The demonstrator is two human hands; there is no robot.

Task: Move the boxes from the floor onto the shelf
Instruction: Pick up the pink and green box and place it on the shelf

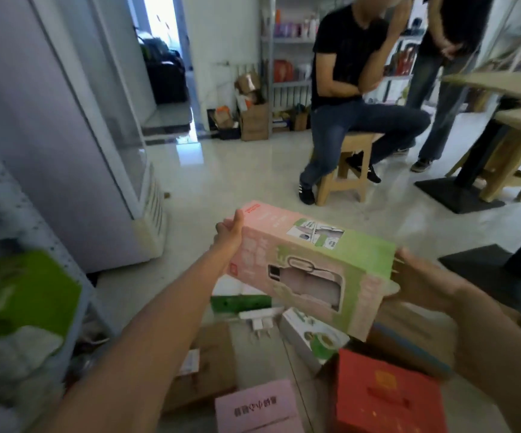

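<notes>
Endwise, left hand (229,234) and right hand (421,279) grip the long pink-and-green cardboard box (309,270); the white perforated metal shelf (44,239) lies left of the box, so the left hand is nearer.

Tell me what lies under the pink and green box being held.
Under the pink and green box, on the floor: a green carton, a white plug, a white and green box. The held box hides anything else beneath.

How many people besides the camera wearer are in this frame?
2. A seated person is on the wooden stool across the room; a standing person is beside them at image right, head out of frame.
</notes>
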